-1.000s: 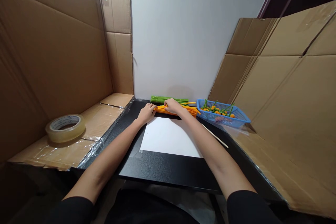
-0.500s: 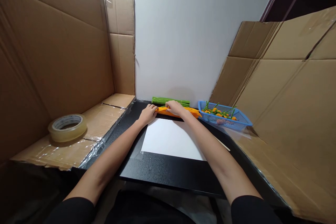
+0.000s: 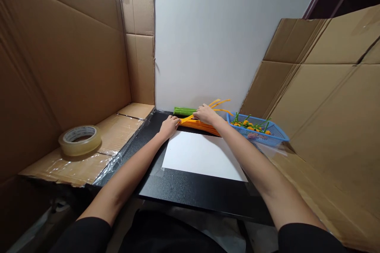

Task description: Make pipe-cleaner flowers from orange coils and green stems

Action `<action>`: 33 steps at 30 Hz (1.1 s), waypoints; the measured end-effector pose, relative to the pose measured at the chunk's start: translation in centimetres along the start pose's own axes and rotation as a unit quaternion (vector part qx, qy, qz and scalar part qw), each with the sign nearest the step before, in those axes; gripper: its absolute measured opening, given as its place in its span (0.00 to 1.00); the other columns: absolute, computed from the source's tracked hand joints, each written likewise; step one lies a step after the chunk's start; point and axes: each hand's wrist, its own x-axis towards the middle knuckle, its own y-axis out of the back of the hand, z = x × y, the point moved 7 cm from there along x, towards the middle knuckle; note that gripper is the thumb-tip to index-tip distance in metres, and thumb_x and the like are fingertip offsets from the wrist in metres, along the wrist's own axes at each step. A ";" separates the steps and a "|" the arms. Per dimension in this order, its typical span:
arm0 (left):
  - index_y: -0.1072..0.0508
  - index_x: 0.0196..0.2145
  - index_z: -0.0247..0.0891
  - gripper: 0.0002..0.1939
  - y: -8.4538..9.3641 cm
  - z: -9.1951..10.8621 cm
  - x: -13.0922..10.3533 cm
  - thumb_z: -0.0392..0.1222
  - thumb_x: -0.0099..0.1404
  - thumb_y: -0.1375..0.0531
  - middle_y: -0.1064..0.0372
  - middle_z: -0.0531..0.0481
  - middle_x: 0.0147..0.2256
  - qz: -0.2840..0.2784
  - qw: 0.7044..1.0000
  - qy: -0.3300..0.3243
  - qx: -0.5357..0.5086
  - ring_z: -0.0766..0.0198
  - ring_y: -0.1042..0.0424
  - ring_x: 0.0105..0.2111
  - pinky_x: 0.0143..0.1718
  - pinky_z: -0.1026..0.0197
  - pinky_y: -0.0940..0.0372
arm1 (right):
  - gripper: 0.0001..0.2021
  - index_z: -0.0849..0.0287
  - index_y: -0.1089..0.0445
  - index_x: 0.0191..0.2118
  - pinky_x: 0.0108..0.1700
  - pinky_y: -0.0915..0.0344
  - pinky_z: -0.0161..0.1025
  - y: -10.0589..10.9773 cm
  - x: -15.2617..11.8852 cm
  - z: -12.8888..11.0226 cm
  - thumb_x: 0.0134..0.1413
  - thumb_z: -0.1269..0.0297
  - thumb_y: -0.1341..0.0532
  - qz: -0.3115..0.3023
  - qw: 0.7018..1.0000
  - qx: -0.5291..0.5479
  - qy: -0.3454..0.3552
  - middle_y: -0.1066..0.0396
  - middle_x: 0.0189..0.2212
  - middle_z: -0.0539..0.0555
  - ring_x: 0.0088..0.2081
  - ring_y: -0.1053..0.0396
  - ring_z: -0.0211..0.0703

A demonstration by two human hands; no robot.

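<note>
A bundle of orange pipe cleaners (image 3: 200, 126) lies across the far side of the black table. My right hand (image 3: 206, 114) is closed around several orange strands lifted above the bundle, their free ends fanning out to the right. At the bundle's left end, my left hand (image 3: 170, 127) pinches the ends of the orange pipe cleaners. Behind the hands, against the wall, rests a bundle of green pipe cleaners (image 3: 184, 111), partly covered by my right hand. A white sheet of paper (image 3: 202, 156) lies flat just in front of the orange bundle.
At the right stands a blue basket (image 3: 277, 138) holding orange and green pipe-cleaner pieces. A roll of clear tape (image 3: 80, 141) sits on the cardboard ledge (image 3: 124, 126) to the left. Cardboard walls (image 3: 68, 55) rise on both sides, and a pale wall (image 3: 208, 39) closes the back.
My right hand has raised several orange pipe cleaners off the bundle and moved slightly right and up. My left hand stays at the bundle's left end. The view has shifted a little.
</note>
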 end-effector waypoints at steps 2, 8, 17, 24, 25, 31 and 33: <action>0.28 0.53 0.38 0.15 -0.1 0.0 0.0 0.46 0.72 0.41 0.31 0.42 0.54 -0.001 1.000 0.003 0.000 0.57 0.27 0.49 0.50 0.49 0.28 | 0.16 0.58 0.31 0.55 0.51 0.28 0.51 0.4 -0.4 1.0 0.66 0.58 0.39 -0.007 1.000 -0.003 -0.013 0.30 0.54 0.58 0.50 0.28 0.48; 0.28 0.53 0.38 0.15 -0.1 -0.2 0.1 0.46 0.72 0.41 0.31 0.42 0.54 0.000 1.000 0.023 -0.004 0.57 0.27 0.49 0.50 0.49 0.28 | 0.16 0.58 0.31 0.55 0.50 0.27 0.50 1.0 -3.1 4.7 0.66 0.57 0.39 -0.001 0.998 0.005 -0.068 0.29 0.53 0.58 0.50 0.28 0.48; 0.29 0.54 0.37 0.17 0.7 -0.6 0.3 0.46 0.72 0.41 0.32 0.41 0.55 0.039 0.995 0.070 -0.059 0.55 0.28 0.51 0.52 0.46 0.30 | 0.19 0.56 0.25 0.42 0.39 0.35 0.38 1.8 -8.6 4.1 0.72 0.54 0.51 0.055 0.985 0.095 -0.133 0.22 0.36 0.56 0.40 0.25 0.47; 0.28 0.58 0.39 0.26 2.0 4.4 0.4 0.28 0.62 0.41 0.27 0.43 0.54 -0.027 0.967 -0.045 -0.251 0.55 0.28 0.53 0.55 0.55 0.32 | 0.15 0.56 0.26 0.44 0.45 0.31 0.43 -3.5 -12.9 -0.7 0.71 0.57 0.48 0.003 0.965 0.197 -0.176 0.24 0.43 0.55 0.43 0.26 0.45; 0.26 0.55 0.39 0.26 1.7 5.4 0.4 0.28 0.59 0.41 0.24 0.45 0.50 -0.056 0.955 -0.068 -0.282 0.56 0.26 0.50 0.53 0.57 0.31 | 0.13 0.58 0.27 0.47 0.47 0.29 0.46 -4.2 -13.0 -0.8 0.69 0.56 0.44 -0.009 0.960 0.212 -0.183 0.25 0.45 0.56 0.44 0.26 0.44; 0.20 0.36 0.32 0.14 0.5 7.4 0.6 0.46 0.57 0.34 0.21 0.45 0.31 -0.136 0.880 -0.077 -0.448 0.60 0.24 0.31 0.36 0.61 0.30 | 0.16 0.59 0.31 0.54 0.50 0.27 0.51 -6.1 -12.7 0.7 0.66 0.57 0.39 -0.026 0.927 0.308 -0.213 0.29 0.53 0.58 0.49 0.27 0.48; 0.21 0.33 0.31 0.18 0.5 7.2 0.8 0.52 0.58 0.34 0.23 0.44 0.29 -0.120 0.855 -0.048 -0.503 0.63 0.26 0.28 0.33 0.61 0.32 | 0.16 0.60 0.30 0.52 0.48 0.27 0.49 -6.2 -12.8 0.5 0.66 0.56 0.39 -0.025 0.914 0.353 -0.200 0.28 0.50 0.57 0.47 0.26 0.46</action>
